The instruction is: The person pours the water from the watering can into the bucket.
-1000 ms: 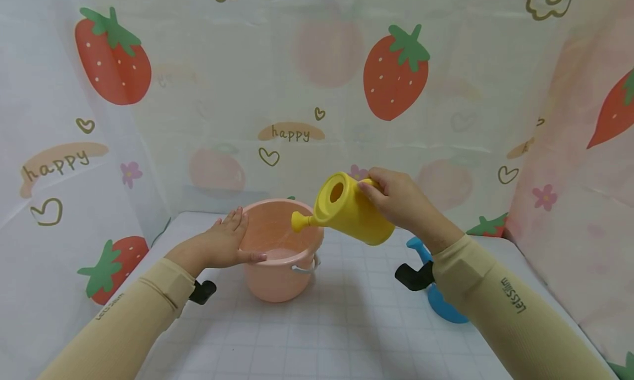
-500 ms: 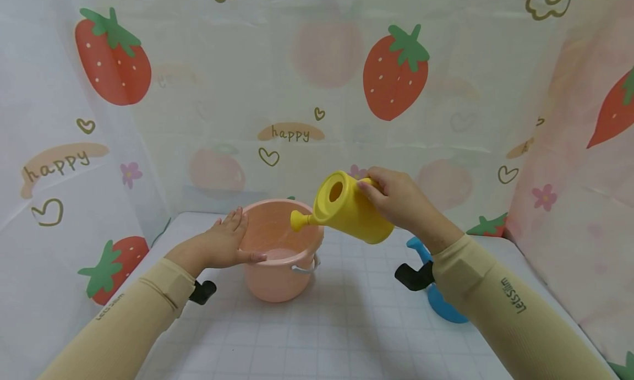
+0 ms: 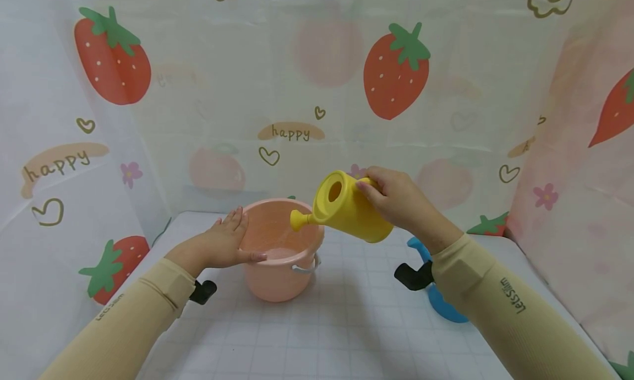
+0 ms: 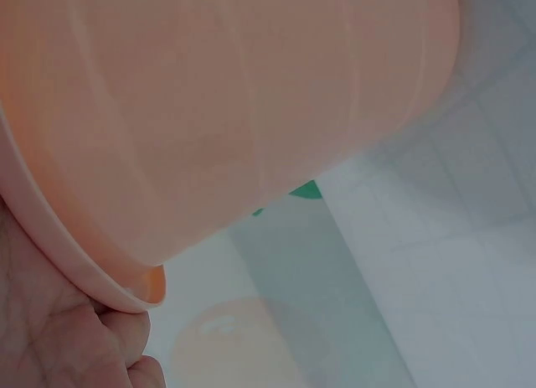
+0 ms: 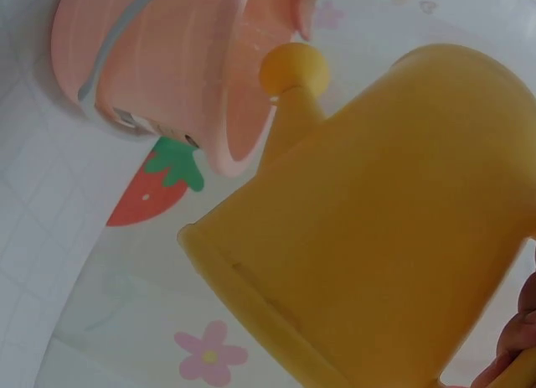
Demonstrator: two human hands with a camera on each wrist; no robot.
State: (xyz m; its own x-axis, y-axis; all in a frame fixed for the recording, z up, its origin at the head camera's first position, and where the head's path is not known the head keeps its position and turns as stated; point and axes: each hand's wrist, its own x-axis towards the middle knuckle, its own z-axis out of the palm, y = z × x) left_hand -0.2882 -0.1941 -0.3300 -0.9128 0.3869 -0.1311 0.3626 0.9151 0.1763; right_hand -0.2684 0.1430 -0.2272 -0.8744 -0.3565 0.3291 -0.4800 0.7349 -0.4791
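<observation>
A pink bucket [image 3: 277, 283] with a grey bail handle stands upright on the table. My left hand [image 3: 223, 245] rests on its left rim, fingers spread straight and thumb along the near edge. In the left wrist view, the palm [image 4: 42, 321] lies against the bucket's rim [image 4: 67, 237]. My right hand [image 3: 401, 198] grips a yellow watering can [image 3: 351, 215] by its handle, tilted left. The can's round spout head [image 3: 299, 220] hangs over the bucket's opening, and faint thin streaks of water fall from it inside. The right wrist view shows the watering can [image 5: 360, 220] close up.
Partly hidden behind the right forearm, a blue spouted object [image 3: 446, 305], seemingly another watering can, stands on the white gridded table [image 3: 297, 341]. A strawberry-print curtain [image 3: 317, 93] encloses the back and sides.
The yellow watering can has shifted very slightly left and up in my right hand. My left hand and the bucket have stayed where they were.
</observation>
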